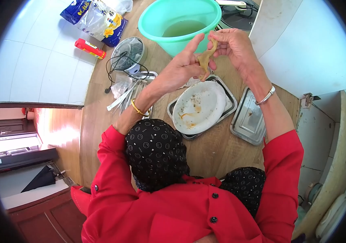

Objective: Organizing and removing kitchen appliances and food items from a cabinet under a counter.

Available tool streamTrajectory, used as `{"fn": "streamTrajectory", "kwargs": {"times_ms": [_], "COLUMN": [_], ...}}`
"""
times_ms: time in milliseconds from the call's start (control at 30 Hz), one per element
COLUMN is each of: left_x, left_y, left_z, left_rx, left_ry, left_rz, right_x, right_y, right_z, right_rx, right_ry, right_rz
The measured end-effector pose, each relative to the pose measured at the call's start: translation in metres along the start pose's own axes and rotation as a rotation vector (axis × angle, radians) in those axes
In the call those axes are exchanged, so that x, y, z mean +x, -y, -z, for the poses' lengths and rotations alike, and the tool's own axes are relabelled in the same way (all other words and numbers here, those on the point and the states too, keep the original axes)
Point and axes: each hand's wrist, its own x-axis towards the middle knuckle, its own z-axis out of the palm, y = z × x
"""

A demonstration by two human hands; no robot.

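Note:
A limp, yellowish-brown strip of something like meat or skin (pixel 205 57) hangs between my two hands. My left hand (pixel 185 66) holds its lower part, index finger stretched out. The upper end is pinched between thumb and fingers of my right hand (pixel 232 42). Both hands are raised by the near rim of a green plastic tub (pixel 179 39) that holds murky liquid. Below them, a white oval plate (pixel 202 106) with brown and orange residue rests on a metal tray (pixel 233 101).
A lidded rectangular container (pixel 249 117) lies on the right of the wooden floor. Skewers (pixel 133 94), a corded appliance with a clear lid (pixel 129 51), a red can (pixel 90 48) and a printed plastic bag (pixel 98 21) are on the left. A black pan lid (pixel 238 15) is beyond.

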Motion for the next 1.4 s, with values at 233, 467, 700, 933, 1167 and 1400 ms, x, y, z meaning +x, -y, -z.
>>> {"fn": "streamTrajectory", "kwargs": {"times_ms": [233, 467, 700, 933, 1167, 1400], "left_x": [-0.001, -0.007, -0.005, -0.052, -0.106, -0.074], "left_y": [-0.002, -0.001, 0.03, 0.124, 0.242, 0.257], "left_z": [-0.001, 0.001, 0.013, 0.057, 0.121, 0.14], "left_rx": [0.108, 0.13, -0.226, -0.48, -0.737, -0.747], "left_ry": [0.026, 0.045, -0.112, -0.352, -0.7, -1.016], "left_rz": [-0.024, -0.038, 0.203, 0.478, 0.629, 0.371], "right_x": [0.006, 0.01, 0.001, -0.003, 0.001, -0.002], "right_y": [-0.008, -0.022, -0.022, -0.031, -0.041, -0.058], "right_z": [0.008, 0.01, 0.002, 0.0, 0.031, 0.05], "right_rx": [0.059, 0.128, -0.163, -0.301, -0.226, -0.2], "right_ry": [0.033, 0.126, 0.1, 0.1, -0.016, -0.086], "right_rz": [-0.078, -0.101, -0.099, -0.086, -0.158, -0.201]}}
